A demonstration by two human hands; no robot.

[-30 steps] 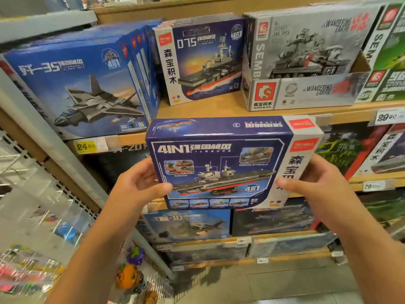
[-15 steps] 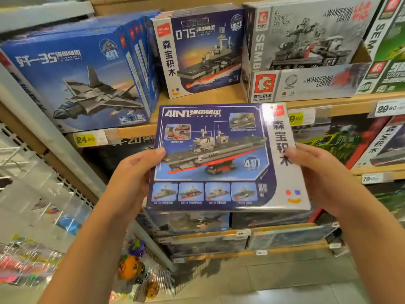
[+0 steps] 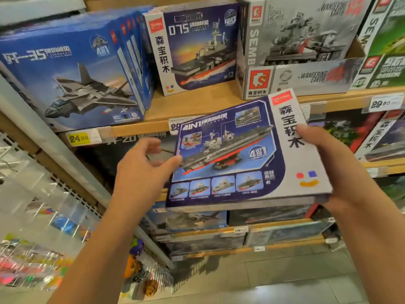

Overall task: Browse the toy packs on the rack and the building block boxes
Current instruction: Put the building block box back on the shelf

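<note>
Blue cardboard fills the middle of the head view: a flat 4-in-1 aircraft carrier box [image 3: 245,154], tilted with its front face up toward me, held out in front of the wooden shelves [image 3: 197,106]. My right hand [image 3: 333,172] grips its right edge, thumb on the white strip and fingers curled beneath. My left hand [image 3: 142,172] is at the left edge with loosely spread fingers; the thumb tip touches the box face, but I cannot tell whether those fingers really hold it.

I judge browsing to be mid-way: one building block box is out and being examined, while the rest wait untouched. It has not gone back on a shelf.

On the shelf above stand a row of blue fighter jet boxes [image 3: 70,73], a 075 warship box [image 3: 192,47] and a grey Wandering Earth tank box [image 3: 302,40], with green boxes [image 3: 385,44] at the far right. Price tags [image 3: 79,138] line the shelf edges. Darker boxes [image 3: 186,220] sit on lower shelves behind the held one.

At lower left, blurred, hangs the wire rack [image 3: 26,194] with clear toy packs [image 3: 24,262]; I judge these not yet handled. Returning the box means clearing the shelf lip just behind it.
</note>
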